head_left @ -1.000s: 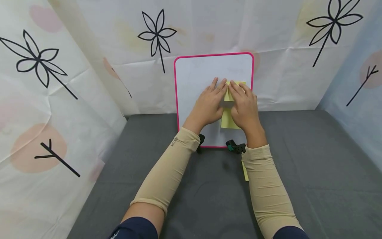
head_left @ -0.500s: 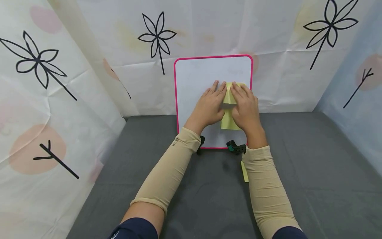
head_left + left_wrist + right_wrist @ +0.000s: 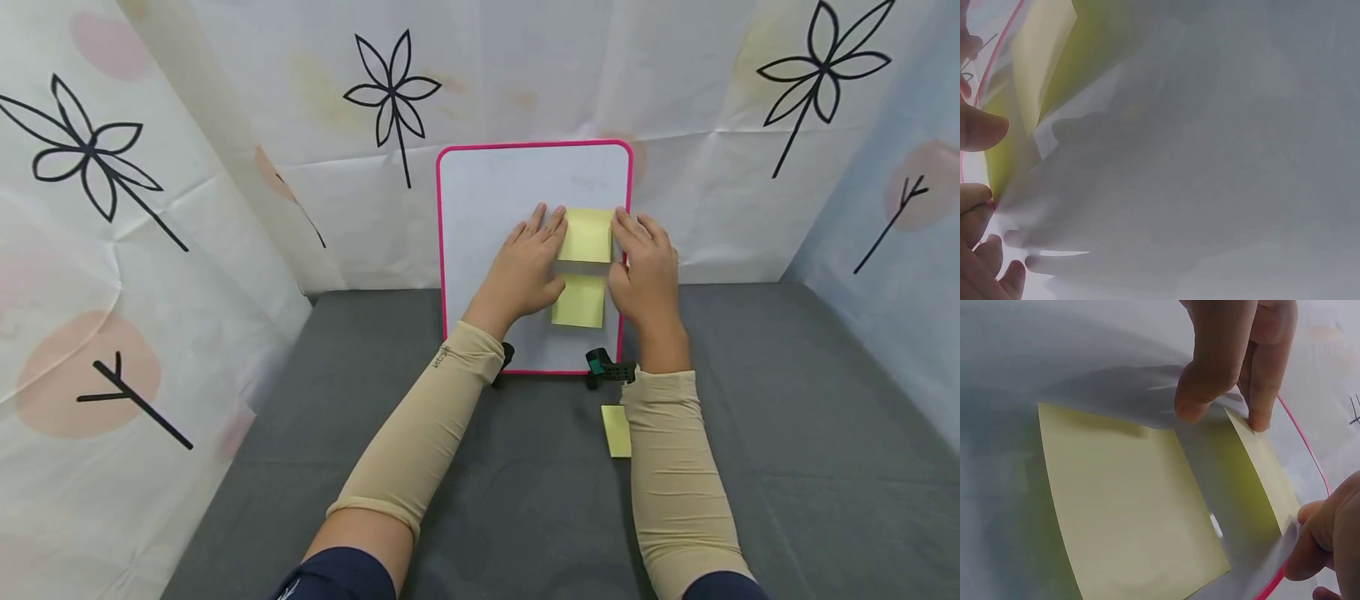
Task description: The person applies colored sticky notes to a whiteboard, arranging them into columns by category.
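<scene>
On a white board with a pink rim (image 3: 491,187) are two yellow sticky notes. My left hand (image 3: 521,271) rests on the board, its fingertips at the left edge of the upper sticky note (image 3: 585,236). Below that edge, its thumb is by the gap between the notes. My right hand (image 3: 648,271) has its fingertips at the upper note's right edge, near the board's rim. The lower sticky note (image 3: 578,302) lies between the wrists; in the right wrist view its lower part (image 3: 1135,512) stands off the board. Neither hand grips anything.
Another yellow paper piece (image 3: 616,432) lies on the dark grey table (image 3: 540,483), partly hidden by my right sleeve. The board leans against a white cloth backdrop (image 3: 525,92) with plant drawings. Cloth walls stand at both sides.
My right hand has moved right, from the middle of the upper note to its right edge, uncovering both notes and more of the paper on the table. The left hand has stayed.
</scene>
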Demonstrator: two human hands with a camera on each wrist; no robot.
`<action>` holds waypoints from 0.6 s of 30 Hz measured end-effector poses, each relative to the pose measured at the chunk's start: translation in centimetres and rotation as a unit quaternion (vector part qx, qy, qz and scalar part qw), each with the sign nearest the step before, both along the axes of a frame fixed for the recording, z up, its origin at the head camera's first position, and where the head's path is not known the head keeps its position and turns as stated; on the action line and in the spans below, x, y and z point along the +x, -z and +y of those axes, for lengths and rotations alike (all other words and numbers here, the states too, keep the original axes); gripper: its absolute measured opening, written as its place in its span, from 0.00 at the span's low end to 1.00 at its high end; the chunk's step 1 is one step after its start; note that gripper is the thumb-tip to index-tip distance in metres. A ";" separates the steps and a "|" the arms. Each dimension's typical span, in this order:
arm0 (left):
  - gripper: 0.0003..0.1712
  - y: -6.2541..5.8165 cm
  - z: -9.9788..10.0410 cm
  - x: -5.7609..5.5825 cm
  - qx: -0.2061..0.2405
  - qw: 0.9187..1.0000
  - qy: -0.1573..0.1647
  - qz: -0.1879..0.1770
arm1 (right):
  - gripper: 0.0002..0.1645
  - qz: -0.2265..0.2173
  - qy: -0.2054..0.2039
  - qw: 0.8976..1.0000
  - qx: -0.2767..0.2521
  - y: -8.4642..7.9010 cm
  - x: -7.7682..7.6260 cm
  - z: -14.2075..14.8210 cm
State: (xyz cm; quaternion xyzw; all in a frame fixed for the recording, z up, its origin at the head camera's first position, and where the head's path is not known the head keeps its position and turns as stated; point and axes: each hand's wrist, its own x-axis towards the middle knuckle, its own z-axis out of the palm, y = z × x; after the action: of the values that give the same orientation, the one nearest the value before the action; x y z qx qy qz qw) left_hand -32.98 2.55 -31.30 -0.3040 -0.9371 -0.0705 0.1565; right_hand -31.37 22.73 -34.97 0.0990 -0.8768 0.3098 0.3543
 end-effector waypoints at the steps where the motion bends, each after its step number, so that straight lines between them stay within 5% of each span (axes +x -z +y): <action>1: 0.47 0.0 -0.1 0.0 0.000 1.000 0.000 -0.001 | 0.42 0.000 -0.001 1.000 0.000 0.0 0.0 0.0; 18: 0.45 0.2 -1.4 1.9 0.022 1.000 0.017 0.015 | 0.37 0.036 -0.039 0.999 -0.011 -0.5 0.4 -0.9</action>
State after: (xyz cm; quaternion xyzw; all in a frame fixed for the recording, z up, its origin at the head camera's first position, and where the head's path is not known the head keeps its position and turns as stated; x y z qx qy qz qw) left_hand -31.07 1.11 -31.50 -0.3174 -0.9276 -0.0896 0.1756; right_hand -30.95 21.87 -34.46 0.1404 -0.8556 0.3290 0.3740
